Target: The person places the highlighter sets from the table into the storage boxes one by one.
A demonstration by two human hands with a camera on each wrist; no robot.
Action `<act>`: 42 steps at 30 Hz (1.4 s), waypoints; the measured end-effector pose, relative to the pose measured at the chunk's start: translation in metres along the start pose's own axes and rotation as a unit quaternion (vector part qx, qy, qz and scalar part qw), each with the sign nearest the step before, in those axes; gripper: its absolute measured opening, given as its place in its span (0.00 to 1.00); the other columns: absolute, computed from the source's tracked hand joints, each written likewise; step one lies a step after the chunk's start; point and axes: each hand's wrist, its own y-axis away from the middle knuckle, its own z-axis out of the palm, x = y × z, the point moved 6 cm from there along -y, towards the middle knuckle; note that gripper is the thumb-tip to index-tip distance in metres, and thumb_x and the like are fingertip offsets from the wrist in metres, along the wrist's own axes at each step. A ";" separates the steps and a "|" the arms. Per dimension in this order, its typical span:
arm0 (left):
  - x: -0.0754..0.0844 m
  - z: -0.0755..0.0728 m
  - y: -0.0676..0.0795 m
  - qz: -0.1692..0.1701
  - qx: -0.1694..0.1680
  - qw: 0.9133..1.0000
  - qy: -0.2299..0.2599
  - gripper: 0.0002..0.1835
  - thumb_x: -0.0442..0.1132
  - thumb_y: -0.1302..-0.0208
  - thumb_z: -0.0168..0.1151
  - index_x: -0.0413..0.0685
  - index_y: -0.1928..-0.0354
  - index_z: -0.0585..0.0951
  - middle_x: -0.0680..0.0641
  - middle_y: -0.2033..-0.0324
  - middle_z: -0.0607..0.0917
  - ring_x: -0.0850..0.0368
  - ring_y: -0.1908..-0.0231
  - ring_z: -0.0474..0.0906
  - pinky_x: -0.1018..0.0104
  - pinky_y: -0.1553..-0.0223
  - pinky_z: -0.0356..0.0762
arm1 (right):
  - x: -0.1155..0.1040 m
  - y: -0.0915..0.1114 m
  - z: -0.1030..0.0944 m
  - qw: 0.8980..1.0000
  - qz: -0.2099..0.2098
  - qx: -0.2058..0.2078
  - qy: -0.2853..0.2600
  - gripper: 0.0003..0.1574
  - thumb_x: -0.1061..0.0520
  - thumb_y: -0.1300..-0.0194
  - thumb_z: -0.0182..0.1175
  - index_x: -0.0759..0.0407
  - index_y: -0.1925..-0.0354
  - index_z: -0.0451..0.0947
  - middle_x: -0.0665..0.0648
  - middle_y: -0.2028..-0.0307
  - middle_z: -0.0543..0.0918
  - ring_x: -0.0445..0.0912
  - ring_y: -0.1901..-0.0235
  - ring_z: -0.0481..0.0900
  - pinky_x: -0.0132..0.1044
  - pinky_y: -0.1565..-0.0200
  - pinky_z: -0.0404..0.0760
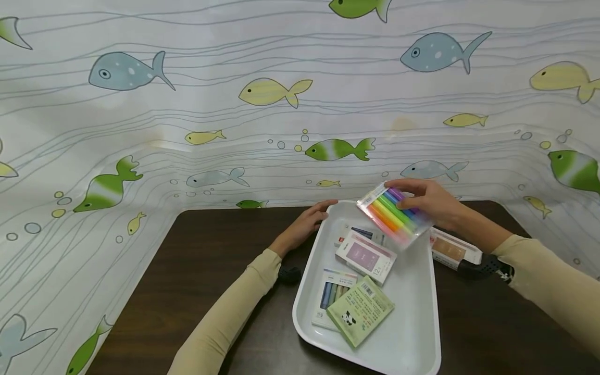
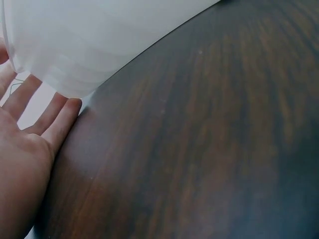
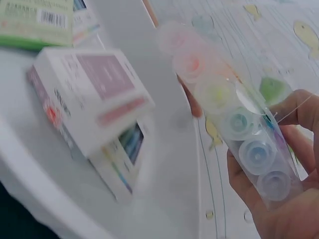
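Note:
My right hand (image 1: 433, 202) pinches a clear pack of colored markers (image 1: 391, 211), thumb on its front, tilted over the far right part of a white tray (image 1: 412, 323). Round translucent ends of the markers (image 3: 240, 121) show in the right wrist view. At the tray's far left corner rests my left hand (image 1: 305, 224), its fingers extended against the outer wall. Inside the tray, a white box with a purple panel (image 1: 365, 256) partly covers another white box (image 1: 349, 233). Nearer, a green panda-print packet (image 1: 361, 312) overlaps a crayon-like box (image 1: 330, 291).
A white box with a brown panel (image 1: 452, 250) lies on the dark wooden table (image 1: 225, 245), right of the tray and beneath my right forearm. Behind the table hangs a white fish-patterned backdrop (image 1: 276, 47). Black straps circle both wrists.

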 end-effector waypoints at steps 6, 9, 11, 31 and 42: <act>0.004 -0.001 -0.002 0.002 0.008 1.000 -0.006 0.26 0.45 0.18 0.46 0.57 0.22 0.65 0.51 0.26 0.64 0.50 0.31 0.66 0.50 0.34 0.67 | -0.014 0.000 0.031 0.999 -0.020 -0.050 -0.002 0.34 0.60 0.34 0.69 0.54 0.31 0.76 0.63 0.34 0.71 0.65 0.46 0.76 0.50 0.51 0.84; 0.003 0.000 -0.004 -0.001 0.004 1.000 -0.006 0.25 0.45 0.18 0.45 0.57 0.23 0.65 0.52 0.26 0.64 0.52 0.32 0.67 0.51 0.35 0.68 | -0.013 0.003 0.045 0.998 -0.013 -0.066 -0.009 0.34 0.61 0.35 0.69 0.55 0.32 0.76 0.65 0.37 0.74 0.65 0.50 0.79 0.52 0.53 0.84; 0.002 0.000 -0.004 -0.001 0.002 1.000 -0.005 0.25 0.44 0.18 0.45 0.58 0.23 0.65 0.53 0.27 0.64 0.52 0.32 0.66 0.51 0.35 0.68 | -0.012 0.005 0.055 0.996 -0.009 -0.082 -0.017 0.34 0.62 0.35 0.69 0.57 0.31 0.75 0.67 0.38 0.74 0.65 0.51 0.80 0.54 0.54 0.84; 0.001 0.001 -0.001 -0.014 0.003 1.000 -0.003 0.25 0.46 0.18 0.46 0.61 0.23 0.66 0.54 0.26 0.65 0.52 0.33 0.68 0.49 0.33 0.66 | -0.026 0.031 0.118 0.975 -0.040 -0.219 0.024 0.32 0.60 0.34 0.68 0.52 0.32 0.77 0.59 0.36 0.76 0.58 0.48 0.82 0.49 0.48 0.82; 0.000 0.002 0.003 -0.010 0.003 1.000 0.002 0.26 0.45 0.18 0.45 0.58 0.22 0.65 0.52 0.27 0.65 0.50 0.33 0.68 0.51 0.35 0.69 | -0.034 0.035 0.068 0.962 -0.118 -0.134 0.206 0.28 0.50 0.29 0.66 0.35 0.33 0.77 0.47 0.27 0.67 0.53 0.28 0.62 0.65 0.38 0.68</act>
